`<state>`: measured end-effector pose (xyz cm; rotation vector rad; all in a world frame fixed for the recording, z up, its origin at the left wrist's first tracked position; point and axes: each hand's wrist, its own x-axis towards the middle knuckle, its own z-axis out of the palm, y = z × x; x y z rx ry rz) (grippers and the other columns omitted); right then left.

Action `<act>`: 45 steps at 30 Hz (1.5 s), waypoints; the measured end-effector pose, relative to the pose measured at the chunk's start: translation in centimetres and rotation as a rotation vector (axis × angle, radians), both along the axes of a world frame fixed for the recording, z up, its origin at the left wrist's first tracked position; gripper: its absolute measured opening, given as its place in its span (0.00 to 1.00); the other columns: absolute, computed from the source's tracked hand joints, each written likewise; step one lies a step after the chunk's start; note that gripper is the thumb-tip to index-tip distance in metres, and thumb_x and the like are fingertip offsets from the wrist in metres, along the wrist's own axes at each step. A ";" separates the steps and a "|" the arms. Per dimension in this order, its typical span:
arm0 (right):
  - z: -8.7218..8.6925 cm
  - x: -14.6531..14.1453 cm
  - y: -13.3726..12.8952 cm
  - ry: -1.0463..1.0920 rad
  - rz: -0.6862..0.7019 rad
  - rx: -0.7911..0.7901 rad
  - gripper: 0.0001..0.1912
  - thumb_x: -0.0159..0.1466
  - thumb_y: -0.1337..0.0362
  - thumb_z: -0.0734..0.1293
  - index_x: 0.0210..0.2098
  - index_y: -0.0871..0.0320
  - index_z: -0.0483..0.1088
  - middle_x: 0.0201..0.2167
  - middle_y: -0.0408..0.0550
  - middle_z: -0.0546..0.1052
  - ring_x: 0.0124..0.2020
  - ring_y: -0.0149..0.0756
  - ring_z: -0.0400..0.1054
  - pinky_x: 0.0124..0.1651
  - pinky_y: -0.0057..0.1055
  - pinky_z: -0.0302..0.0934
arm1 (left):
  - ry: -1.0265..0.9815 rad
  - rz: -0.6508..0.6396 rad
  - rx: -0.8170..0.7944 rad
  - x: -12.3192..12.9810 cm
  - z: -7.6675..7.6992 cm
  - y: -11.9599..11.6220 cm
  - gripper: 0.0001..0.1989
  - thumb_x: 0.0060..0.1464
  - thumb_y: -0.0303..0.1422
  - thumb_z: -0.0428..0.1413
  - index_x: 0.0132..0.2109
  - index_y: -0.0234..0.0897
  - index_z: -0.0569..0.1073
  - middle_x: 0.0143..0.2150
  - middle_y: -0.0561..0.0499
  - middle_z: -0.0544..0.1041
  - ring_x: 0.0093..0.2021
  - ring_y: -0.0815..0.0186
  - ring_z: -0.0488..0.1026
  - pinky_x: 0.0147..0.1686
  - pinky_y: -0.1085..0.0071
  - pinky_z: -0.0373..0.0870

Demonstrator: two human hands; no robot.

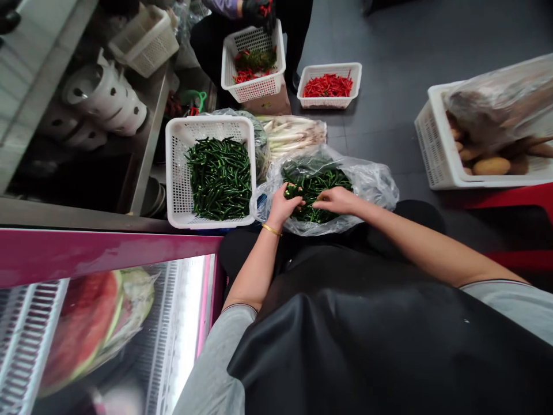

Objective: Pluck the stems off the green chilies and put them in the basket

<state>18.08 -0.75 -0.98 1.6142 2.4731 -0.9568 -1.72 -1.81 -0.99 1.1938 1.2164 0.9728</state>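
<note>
Green chillies [317,187] are piled in a clear plastic bag [372,187] resting on the lap, and are touched by the curled fingers of the left hand [281,206] and the right hand [337,200]; whether any chilli is gripped cannot be told. A white basket [173,173] heaped with more green chillies is placed at nine o'clock, just beside the bag, and red chillies [327,86] are seen in a shallower basket [330,102] at twelve o'clock.

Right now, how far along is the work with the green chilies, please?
Done: the basket already looks well filled with green chilies. In hand: the left hand and right hand are at the plastic bag. Left: a heap of chilies still lies in that bag.
</note>
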 end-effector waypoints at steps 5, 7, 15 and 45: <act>-1.9 -3.2 -1.5 -0.350 0.054 0.060 0.21 0.63 0.55 0.59 0.40 0.63 0.77 0.40 0.64 0.78 0.42 0.47 0.73 0.40 0.34 0.62 | -0.127 0.182 -0.138 -0.1 0.0 -0.8 0.16 0.39 0.32 0.62 0.36 0.37 0.65 0.29 0.52 0.74 0.24 0.67 0.72 0.24 0.70 0.69; -1.3 -3.2 -0.9 -0.341 -0.022 0.017 0.19 0.61 0.57 0.60 0.39 0.63 0.77 0.39 0.63 0.78 0.41 0.47 0.73 0.38 0.33 0.62 | -0.159 0.214 -0.175 0.1 0.1 -1.2 0.17 0.37 0.31 0.63 0.36 0.37 0.66 0.26 0.54 0.73 0.22 0.68 0.71 0.25 0.70 0.68; 3.3 -2.5 -1.4 0.196 -0.273 -0.104 0.18 0.57 0.50 0.62 0.24 0.59 0.71 0.21 0.44 0.73 0.24 0.31 0.65 0.25 0.25 0.54 | -0.359 0.169 -0.319 2.1 0.6 -1.1 0.27 0.30 0.34 0.68 0.41 0.34 0.70 0.32 0.49 0.78 0.33 0.63 0.75 0.37 0.65 0.71; 4.6 -2.8 2.7 0.615 -0.191 -0.244 0.11 0.58 0.55 0.65 0.30 0.56 0.64 0.18 0.41 0.70 0.20 0.32 0.64 0.26 0.29 0.59 | -0.208 0.021 -0.105 -0.2 1.7 0.4 0.19 0.30 0.29 0.65 0.35 0.35 0.71 0.31 0.56 0.74 0.34 0.68 0.71 0.39 0.70 0.67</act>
